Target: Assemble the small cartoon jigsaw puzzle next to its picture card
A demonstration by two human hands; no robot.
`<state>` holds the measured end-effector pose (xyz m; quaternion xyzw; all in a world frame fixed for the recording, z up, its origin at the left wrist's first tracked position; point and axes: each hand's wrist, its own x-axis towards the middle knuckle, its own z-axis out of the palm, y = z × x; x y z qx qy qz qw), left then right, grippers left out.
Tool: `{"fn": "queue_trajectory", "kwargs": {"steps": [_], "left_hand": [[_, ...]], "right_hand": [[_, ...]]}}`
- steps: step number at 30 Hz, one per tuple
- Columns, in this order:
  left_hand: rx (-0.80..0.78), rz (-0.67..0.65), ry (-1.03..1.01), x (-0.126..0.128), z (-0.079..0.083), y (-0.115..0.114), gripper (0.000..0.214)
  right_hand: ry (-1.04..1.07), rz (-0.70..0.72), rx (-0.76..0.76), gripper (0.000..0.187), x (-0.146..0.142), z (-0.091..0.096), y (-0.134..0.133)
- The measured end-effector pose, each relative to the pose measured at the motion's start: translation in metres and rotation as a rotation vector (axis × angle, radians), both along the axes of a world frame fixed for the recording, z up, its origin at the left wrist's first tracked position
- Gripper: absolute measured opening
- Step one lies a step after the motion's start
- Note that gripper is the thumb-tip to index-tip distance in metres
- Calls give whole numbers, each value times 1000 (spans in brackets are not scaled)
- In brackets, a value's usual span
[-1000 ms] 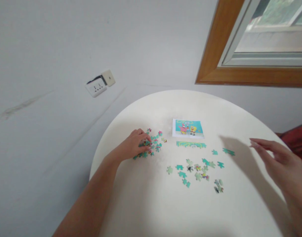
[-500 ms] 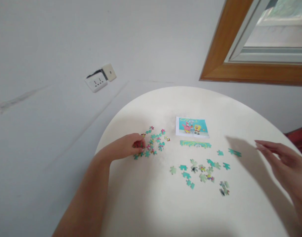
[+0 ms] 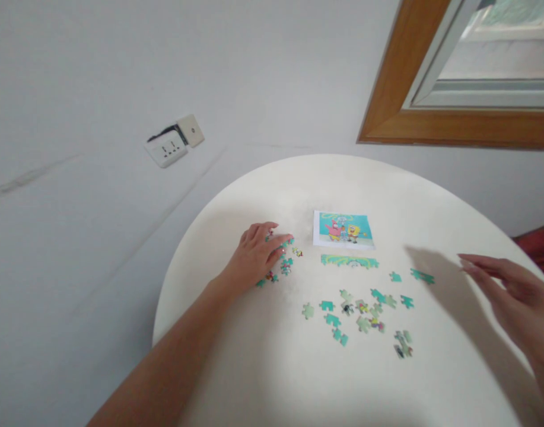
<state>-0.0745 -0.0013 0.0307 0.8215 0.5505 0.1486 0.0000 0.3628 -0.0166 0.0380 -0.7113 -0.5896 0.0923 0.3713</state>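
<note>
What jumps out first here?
The round white table fills the view, with teal jigsaw pieces scattered at its middle. The left hand lies on a pile of pieces left of the cartoon reference picture; the open right hand hovers over the table's right edge.

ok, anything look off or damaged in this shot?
Yes: the wall socket, left of and beyond the table, has a dark gap along its top edge, as if its plate stands off the wall. The puzzle pieces lie scattered but flat on the table; nothing there looks spilled or broken.
</note>
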Motion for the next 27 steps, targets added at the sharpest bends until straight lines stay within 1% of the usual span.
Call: {"fn": "queue_trajectory", "kwargs": {"steps": [3,9,16,27], "left_hand": [[-4,-4,21,3,-2,2,35],[-10,79,68,-4,-8,8,40],[-53,97,-20,-16,-9,11,43],[8,42,-135,-18,-9,23,24]], "right_hand": [[19,-1,9,36,0,1,0],[28,3,17,39,-4,5,-2],[54,-41,-21,41,-5,9,-4],[67,-70,-80,41,-10,12,-4]]}}
